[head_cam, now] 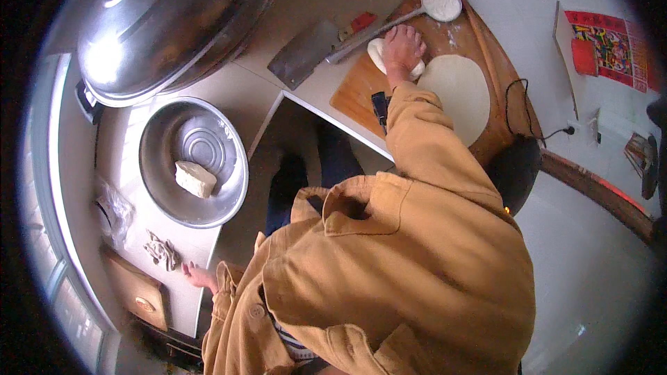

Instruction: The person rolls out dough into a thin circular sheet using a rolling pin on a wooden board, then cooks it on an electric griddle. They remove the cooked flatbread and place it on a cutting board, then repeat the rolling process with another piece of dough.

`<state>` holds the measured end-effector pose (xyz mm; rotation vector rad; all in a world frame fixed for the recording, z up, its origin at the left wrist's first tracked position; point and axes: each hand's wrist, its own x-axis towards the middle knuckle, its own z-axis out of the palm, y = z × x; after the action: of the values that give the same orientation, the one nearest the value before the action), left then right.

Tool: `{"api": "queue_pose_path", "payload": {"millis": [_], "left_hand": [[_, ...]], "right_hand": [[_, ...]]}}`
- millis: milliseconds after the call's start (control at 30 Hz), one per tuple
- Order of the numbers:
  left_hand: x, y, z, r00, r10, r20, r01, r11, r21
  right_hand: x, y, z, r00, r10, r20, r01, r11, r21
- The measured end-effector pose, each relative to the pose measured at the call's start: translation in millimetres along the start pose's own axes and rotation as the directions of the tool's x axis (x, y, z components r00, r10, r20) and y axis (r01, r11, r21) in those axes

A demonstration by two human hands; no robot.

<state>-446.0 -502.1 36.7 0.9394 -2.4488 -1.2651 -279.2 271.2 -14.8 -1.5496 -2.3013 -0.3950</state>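
Observation:
My right hand (404, 52) is pressed over a lump of white dough (376, 54), its fingers curled on top. The dough rests on a wooden board (354, 88). Beside it lies a wide, flat, rolled-out sheet of dough (458, 96). A long-handled ladle of white flour (442, 3) rests at the board's far end, and a wooden rolling pin (482, 47) lies along its right side. At the left counter's edge, my left hand (198, 275) holds nothing, near a crumpled cloth (161, 252). A block of dough (195, 179) sits in a metal basin (237, 187).
A cleaver (302, 54) lies on the counter left of the board. A large domed metal lid (172, 21) stands at the upper left. A clear plastic bag (115, 213) and another wooden board (136, 291) are at the left. A black cord (526, 107) hangs over the right edge.

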Motion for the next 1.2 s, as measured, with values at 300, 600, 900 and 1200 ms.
{"api": "queue_pose_path", "payload": {"millis": [300, 600, 900, 1200], "left_hand": [[104, -113, -54, 0.895, -0.434, 0.103, 0.436, 0.802, -0.408], [121, -147, 1, 0.932, -0.272, 0.242, 0.348, 0.857, -0.379], [68, -68, -45, 0.988, -0.076, 0.135, 0.086, 0.994, -0.071], [71, -78, -16, 0.978, -0.119, 0.172, 0.149, 0.974, -0.173]], "right_hand": [[16, 41, -14, 0.689, -0.234, 0.686, 0.014, 0.95, 0.311], [-67, 28, -50, 0.796, 0.07, 0.601, -0.27, 0.93, 0.25], [-43, -2, -28, 0.901, 0.113, 0.42, -0.21, 0.959, 0.193], [-9, 24, -31, 0.818, 0.066, 0.571, -0.254, 0.933, 0.257]]}}
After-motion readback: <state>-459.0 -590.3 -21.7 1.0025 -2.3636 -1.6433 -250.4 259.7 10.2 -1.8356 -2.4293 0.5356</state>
